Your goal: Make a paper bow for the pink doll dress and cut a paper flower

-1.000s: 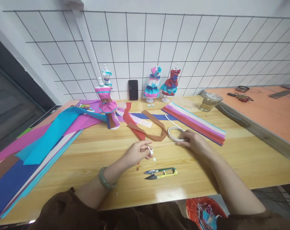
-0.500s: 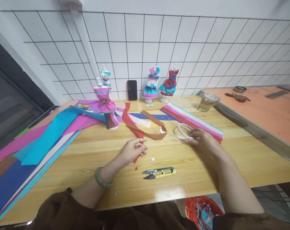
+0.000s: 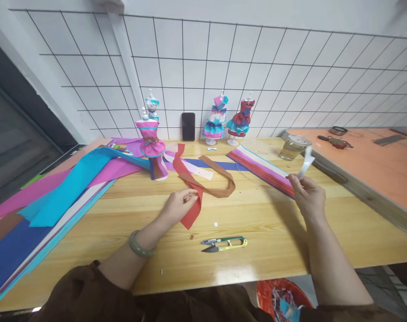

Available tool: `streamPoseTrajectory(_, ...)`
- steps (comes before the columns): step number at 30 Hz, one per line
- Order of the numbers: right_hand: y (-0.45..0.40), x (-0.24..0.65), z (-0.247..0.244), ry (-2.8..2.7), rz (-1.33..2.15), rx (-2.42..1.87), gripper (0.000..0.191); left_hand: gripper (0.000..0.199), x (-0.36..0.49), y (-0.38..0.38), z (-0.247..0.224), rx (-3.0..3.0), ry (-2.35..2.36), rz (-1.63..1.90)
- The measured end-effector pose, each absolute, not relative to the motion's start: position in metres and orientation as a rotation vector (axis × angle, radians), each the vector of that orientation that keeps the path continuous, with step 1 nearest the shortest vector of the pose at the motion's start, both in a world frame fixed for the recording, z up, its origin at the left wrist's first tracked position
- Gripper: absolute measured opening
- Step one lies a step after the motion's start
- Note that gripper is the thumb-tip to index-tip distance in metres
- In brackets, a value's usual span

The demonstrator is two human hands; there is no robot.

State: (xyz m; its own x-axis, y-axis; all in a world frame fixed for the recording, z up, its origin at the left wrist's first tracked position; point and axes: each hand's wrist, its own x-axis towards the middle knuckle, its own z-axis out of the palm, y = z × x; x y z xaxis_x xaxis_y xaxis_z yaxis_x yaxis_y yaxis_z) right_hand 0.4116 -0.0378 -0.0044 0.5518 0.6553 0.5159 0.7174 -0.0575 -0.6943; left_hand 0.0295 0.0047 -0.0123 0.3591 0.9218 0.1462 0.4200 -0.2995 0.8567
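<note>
Pinching the white tape (image 3: 306, 163) between thumb and fingers of the right hand (image 3: 309, 197), with a nearly closed grip, raised over the counter (image 3: 267, 250), beyond and to the right of the snips (image 3: 221, 246). Reaching with the left hand (image 3: 180, 205) to the red strip (image 3: 192, 214), beyond and to the left of the snips. Drawn together at the fingertips there, with barely any gap in the grip; from this angle, cannot tell whether pinching the red strip or only resting on it.

Just beyond the snips, a small white scrap (image 3: 216, 224). Farther beyond the snips, a curved brown strip (image 3: 220, 193), crossing the red strip. Beyond and right of the snips, a striped band (image 3: 257, 165), partly behind the right hand. Well to the left of the snips, a turquoise strip (image 3: 62, 192) over other coloured lengths. Far beyond the snips, near the wall, an upright phone (image 3: 188, 127) and, left of that, a pink-dressed form (image 3: 151, 134).
</note>
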Motion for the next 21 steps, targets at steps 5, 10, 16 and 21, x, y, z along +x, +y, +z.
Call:
streamPoseTrajectory(5,-0.034,0.413,-0.008,-1.164,-0.153,-1.800,0.038,0.033,0.030,0.001,-0.005,1.737,1.065,0.848)
streamPoseTrajectory(10,-0.034,0.418,-0.010,-1.154,-0.252,-1.884,0.043,0.032,0.029,0.001,0.003,1.835,1.133,0.845)
streamPoseTrajectory(16,-0.037,0.428,-0.003,-1.202,-0.252,-2.070,0.040,0.038,0.024,0.002,0.008,1.904,1.194,0.836)
streamPoseTrajectory(21,-0.051,0.453,-0.001,-1.240,-0.184,-2.255,0.031,0.044,0.018,0.004,0.006,1.970,1.173,0.863)
